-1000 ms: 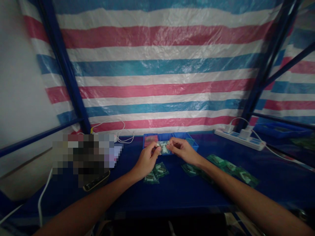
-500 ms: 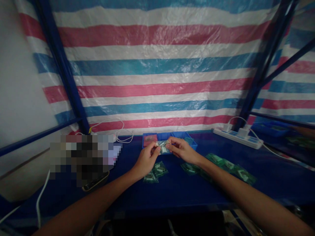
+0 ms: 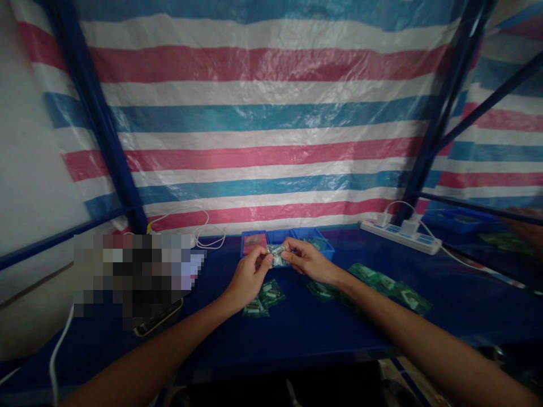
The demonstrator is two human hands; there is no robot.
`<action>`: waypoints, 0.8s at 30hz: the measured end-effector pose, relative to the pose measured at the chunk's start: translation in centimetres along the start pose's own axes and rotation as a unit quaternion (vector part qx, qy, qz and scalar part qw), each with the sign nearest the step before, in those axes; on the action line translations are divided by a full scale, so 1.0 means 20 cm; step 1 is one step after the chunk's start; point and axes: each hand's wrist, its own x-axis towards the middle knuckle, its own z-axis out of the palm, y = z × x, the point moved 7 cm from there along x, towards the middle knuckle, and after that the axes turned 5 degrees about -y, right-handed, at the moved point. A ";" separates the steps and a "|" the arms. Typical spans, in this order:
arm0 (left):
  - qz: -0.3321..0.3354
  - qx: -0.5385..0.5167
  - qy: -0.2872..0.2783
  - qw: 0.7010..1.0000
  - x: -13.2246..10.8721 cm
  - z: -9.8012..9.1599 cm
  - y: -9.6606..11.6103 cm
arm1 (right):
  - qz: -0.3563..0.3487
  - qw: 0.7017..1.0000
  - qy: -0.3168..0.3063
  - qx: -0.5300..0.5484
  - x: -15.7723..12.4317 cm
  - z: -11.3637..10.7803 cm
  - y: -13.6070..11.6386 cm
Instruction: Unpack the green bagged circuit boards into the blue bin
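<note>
Between my two hands is a small clear plastic bag (image 3: 277, 256) with pale parts inside, too small to name. My left hand (image 3: 250, 278) pinches its left edge between thumb and fingers. On the opposite edge, my right hand (image 3: 309, 260) has its thumb and fingers closed. The bag is held up in front of a blue divided tray (image 3: 280, 234). Below my left hand lie small filled bags (image 3: 263, 298) on the blue table (image 3: 297, 333). More greenish bags (image 3: 390, 285) lie beyond my right forearm, which partly covers some of them.
A white power strip (image 3: 399, 236) with plugs lies at the back right. On the left are a blurred-out pile and a dark phone-like object (image 3: 159, 317). A blue bed-frame post (image 3: 445, 113) rises at the right. Another person's hand (image 3: 526, 223) shows at the right edge.
The bag now looks more crumpled, and my hands are slightly closer together. The whole view has shifted a little, so things sit further left.
</note>
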 end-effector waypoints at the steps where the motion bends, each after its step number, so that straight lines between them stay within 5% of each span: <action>1: 0.001 0.000 0.001 1.000 0.00 0.00 0.00 | -0.001 1.000 -0.001 0.000 0.00 0.00 0.00; 15: -0.008 -0.008 0.011 1.000 0.01 -0.01 -0.07 | 0.019 1.000 -0.003 -0.008 0.01 -0.01 0.02; 24: 0.010 -0.077 0.014 0.997 0.02 -0.01 -0.02 | 0.021 1.000 0.007 0.015 0.00 -0.01 -0.01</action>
